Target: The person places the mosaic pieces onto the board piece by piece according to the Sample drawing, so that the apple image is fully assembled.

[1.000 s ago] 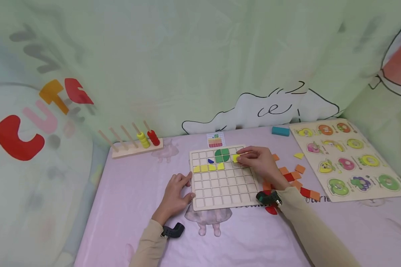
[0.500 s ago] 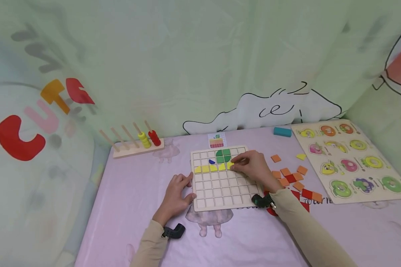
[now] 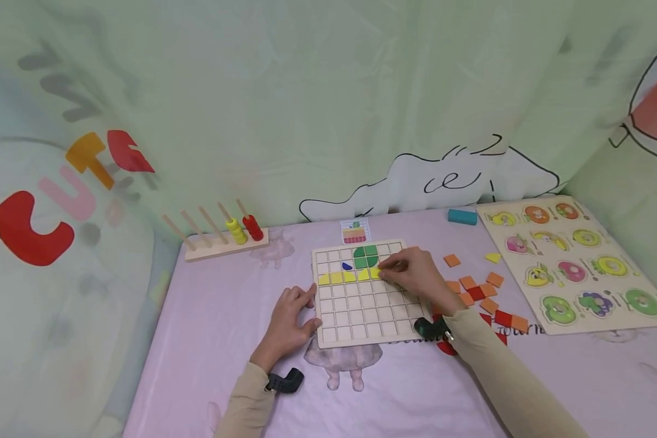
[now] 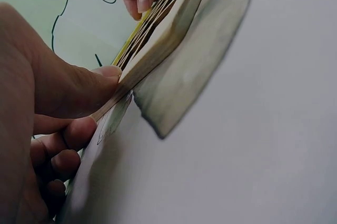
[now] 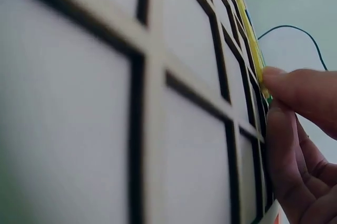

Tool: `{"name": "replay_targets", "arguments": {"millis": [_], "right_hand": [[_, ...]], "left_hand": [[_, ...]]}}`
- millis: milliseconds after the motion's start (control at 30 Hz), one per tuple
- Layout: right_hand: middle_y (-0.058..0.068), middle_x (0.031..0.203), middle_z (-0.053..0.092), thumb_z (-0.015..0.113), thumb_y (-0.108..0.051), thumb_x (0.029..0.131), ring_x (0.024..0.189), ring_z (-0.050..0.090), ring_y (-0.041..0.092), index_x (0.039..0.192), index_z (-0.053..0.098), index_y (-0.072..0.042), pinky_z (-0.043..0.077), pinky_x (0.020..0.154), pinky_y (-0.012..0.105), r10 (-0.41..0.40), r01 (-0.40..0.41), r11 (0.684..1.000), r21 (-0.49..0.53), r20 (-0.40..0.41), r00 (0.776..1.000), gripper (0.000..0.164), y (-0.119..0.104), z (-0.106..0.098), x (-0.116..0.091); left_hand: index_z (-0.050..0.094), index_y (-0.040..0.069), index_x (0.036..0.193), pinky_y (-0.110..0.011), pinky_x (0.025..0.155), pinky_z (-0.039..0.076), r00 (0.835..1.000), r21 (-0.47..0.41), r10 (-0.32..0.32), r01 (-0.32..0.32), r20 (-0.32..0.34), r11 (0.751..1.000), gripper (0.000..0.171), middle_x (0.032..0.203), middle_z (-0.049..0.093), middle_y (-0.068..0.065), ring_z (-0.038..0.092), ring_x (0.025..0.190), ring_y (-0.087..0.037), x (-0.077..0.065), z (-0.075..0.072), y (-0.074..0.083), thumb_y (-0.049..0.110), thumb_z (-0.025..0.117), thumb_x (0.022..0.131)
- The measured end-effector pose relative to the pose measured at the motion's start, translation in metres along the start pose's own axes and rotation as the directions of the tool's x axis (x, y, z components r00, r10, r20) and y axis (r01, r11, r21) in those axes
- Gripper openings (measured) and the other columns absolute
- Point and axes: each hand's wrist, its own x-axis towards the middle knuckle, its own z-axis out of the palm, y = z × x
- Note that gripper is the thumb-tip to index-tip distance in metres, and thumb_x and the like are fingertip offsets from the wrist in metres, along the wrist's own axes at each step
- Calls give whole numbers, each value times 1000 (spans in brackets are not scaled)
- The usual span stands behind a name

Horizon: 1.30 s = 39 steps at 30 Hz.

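Observation:
A wooden grid board lies on the cloth between the hands. My left hand holds its left edge; in the left wrist view the thumb presses on the rim, with the other fingers curled beside it. Across the board, my right hand pinches a yellow tile at the right end of a row of yellow tiles. The right wrist view shows that thumb on the yellow edge. Green curved tiles and a blue half-round tile sit above the row.
Orange and red tiles lie scattered right of the board, some behind the right forearm. A pattern card is behind the board. A peg stand is at back left, a teal block and fruit puzzle at right.
My right hand has come left and nearer with the yellow tile, to the right end of the yellow row. Over the last half second it has barely moved. The left hand stays at the board's edge.

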Motion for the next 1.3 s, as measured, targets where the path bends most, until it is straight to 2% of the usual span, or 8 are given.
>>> {"name": "replay_targets", "arguments": {"millis": [200, 367, 500, 767, 1100, 1167, 1300], "right_hand": [[6, 95, 79, 84, -16, 90, 79, 61, 20, 101, 85, -9, 48, 72, 30, 14, -14, 1000, -11, -10, 1000, 13, 0, 4, 3], [7, 95, 79, 85, -14, 88, 75, 60, 17, 101, 85, -7, 48, 69, 29, -70, 70, 998, 4, -21, 997, 14, 0, 7, 4], [6, 92, 75, 85, -14, 88, 75, 58, 16, 102, 84, -6, 47, 69, 29, -111, 111, 994, -10, 6, 994, 16, -3, 11, 6], [6, 91, 74, 86, -12, 86, 78, 59, 19, 100, 84, -6, 48, 72, 32, -60, 62, 997, -46, 43, 997, 15, -14, 11, 5], [5, 93, 76, 86, -15, 89, 78, 60, 16, 103, 84, -6, 48, 72, 30, -71, 73, 997, -31, 68, 995, 18, -14, 8, 7], [5, 94, 76, 84, -16, 90, 78, 61, 17, 105, 84, -6, 49, 71, 30, -73, 73, 997, -10, 55, 996, 18, -10, 4, 7], [8, 100, 74, 80, -21, 94, 82, 61, 22, 114, 82, -8, 49, 67, 29, 2, -2, 1000, 7, 2, 1000, 24, 6, -20, 2]], "left_hand": [[57, -1, 150, -31, 85, 37, 1000, -3, -22, 22, 20, 1000, 73, 97, 57, 1, 42, 94, -14, 1, 1, 0, 10, 80, 81], [57, -4, 149, -31, 84, 36, 1000, 4, -7, 7, 14, 1000, 73, 96, 57, 0, 42, 93, -14, 1, 1, 1, 9, 79, 80], [58, -5, 148, -31, 83, 36, 1000, 6, 7, -7, 0, 1000, 72, 96, 57, 0, 42, 93, -14, 2, 2, 1, 7, 79, 80], [58, -2, 148, -31, 84, 36, 1000, -10, -11, 11, 12, 1000, 73, 96, 57, 1, 42, 93, -14, 2, 4, 2, 8, 81, 80], [58, -4, 148, -30, 83, 36, 1000, -1, -6, 6, 5, 1000, 72, 96, 57, 1, 42, 93, -14, 1, 2, 2, 8, 80, 80], [58, -3, 148, -30, 82, 35, 1000, 6, -13, 13, 1, 1000, 73, 95, 56, 1, 41, 93, -14, 0, 2, 1, 7, 80, 80], [59, -1, 149, -29, 83, 35, 1000, 4, -30, 30, 4, 1000, 73, 96, 56, 2, 41, 93, -13, -1, 1, 1, 7, 82, 80]]}}
